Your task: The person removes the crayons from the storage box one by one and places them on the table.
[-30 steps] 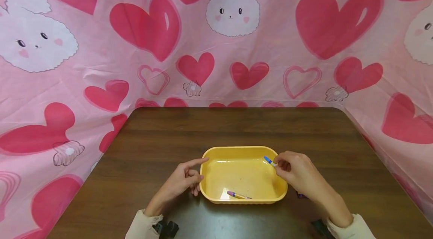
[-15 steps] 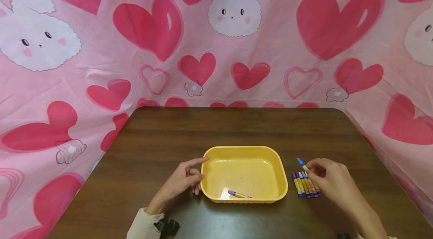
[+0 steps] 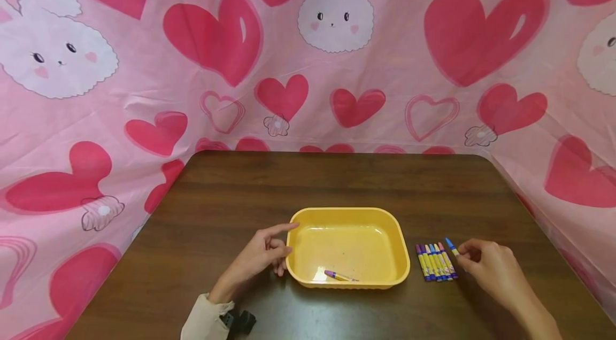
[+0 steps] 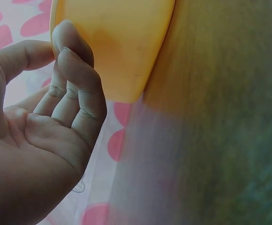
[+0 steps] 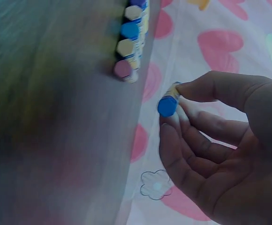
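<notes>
My right hand [image 3: 495,268] pinches a blue crayon [image 3: 451,246] between thumb and fingers, just right of a row of crayons [image 3: 435,262]. In the right wrist view the blue crayon [image 5: 168,105] points its coloured end toward the camera. Purple, blue, pink and pale tips show in the row. With thumb and fingers my left hand [image 3: 260,254] holds the left rim of a yellow tray [image 3: 348,285]; in the left wrist view its curled fingers lie against the tray's outer wall [image 4: 122,61]. Inside the tray, near its front wall, lies a purple crayon [image 3: 339,276].
The brown wooden table [image 3: 337,179] spreads around the tray and crayons. A pink cloth [image 3: 385,62] with hearts and rabbits hangs behind the table and along its sides.
My right hand has moved from above the tray's right side to the right, past the crayon row, carrying the blue crayon lower. The row is now uncovered. My left hand stays at the rim.
</notes>
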A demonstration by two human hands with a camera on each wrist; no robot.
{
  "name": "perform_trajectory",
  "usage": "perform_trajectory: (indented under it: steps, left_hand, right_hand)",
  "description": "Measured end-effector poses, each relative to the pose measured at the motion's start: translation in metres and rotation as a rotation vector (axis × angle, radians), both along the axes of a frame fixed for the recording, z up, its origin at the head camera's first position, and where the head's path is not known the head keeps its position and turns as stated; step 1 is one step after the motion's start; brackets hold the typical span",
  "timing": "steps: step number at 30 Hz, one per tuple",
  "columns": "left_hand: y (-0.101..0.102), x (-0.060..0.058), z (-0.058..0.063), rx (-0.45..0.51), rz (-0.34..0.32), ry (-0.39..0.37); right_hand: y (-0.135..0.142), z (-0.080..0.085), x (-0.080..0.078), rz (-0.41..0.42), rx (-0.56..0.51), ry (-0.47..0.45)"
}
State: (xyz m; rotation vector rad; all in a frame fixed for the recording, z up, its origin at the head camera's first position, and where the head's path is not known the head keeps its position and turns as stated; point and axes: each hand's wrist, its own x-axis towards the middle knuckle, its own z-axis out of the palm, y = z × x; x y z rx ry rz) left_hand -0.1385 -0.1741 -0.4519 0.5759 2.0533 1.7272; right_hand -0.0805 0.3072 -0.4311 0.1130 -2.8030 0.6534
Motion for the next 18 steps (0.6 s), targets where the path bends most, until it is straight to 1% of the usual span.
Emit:
perform_trajectory:
  steps: [5,8,18]
  left_hand:
    - [0.000,0.001,0.001,0.004,0.001,0.003]
    - [-0.001,0.001,0.000,-0.002,0.002,0.006]
    - [-0.001,0.000,-0.002,-0.008,-0.002,0.011]
  right_hand:
    - [0.005,-0.004,-0.001,0.009,-0.001,-0.114]
    - [0.005,-0.007,-0.004,0.005,-0.010,-0.155]
    - [0.003,-0.012,-0.012,-0.008,-0.008,-0.208]
